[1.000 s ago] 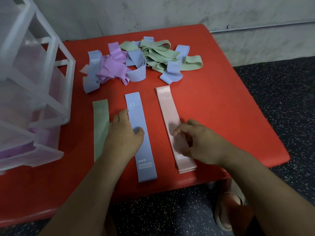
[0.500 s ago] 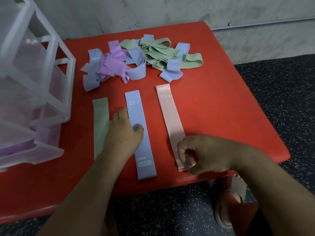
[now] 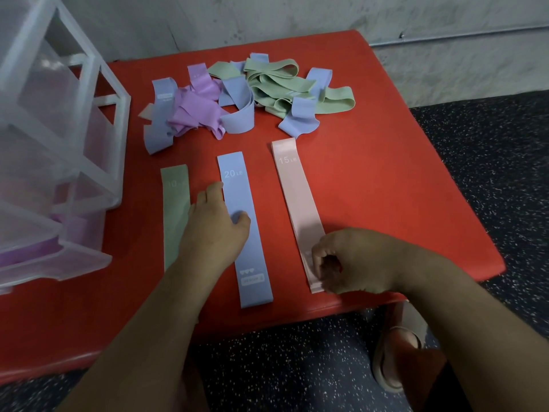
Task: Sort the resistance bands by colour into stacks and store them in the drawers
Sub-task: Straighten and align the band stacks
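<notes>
The pink stack (image 3: 297,200), probably light, limp and slightly grippy, lies at 5 o'clock on the surface (image 3: 386,188), its near end pinched by the right hand (image 3: 350,260), a sound hold, while the left hand (image 3: 214,230) rests open on the blue band (image 3: 246,248) at 6 o'clock.

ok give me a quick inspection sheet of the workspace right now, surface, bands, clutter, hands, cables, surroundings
surface: red table, low, glossy top.
job's things: green band, blue band marked 20 LB and pink stack marked 15 LB lie flat side by side; unsorted heap of blue, purple and green bands behind them; clear drawer unit at the left, purple showing in its lowest drawer.
clutter: nothing seen.
hands: left hand rests on the table with its thumb on the blue band; right hand pinches the pink stack's near end.
cables: thin conduit along the wall; nothing loose.
surroundings: dark speckled floor; sandalled foot below the table edge.
</notes>
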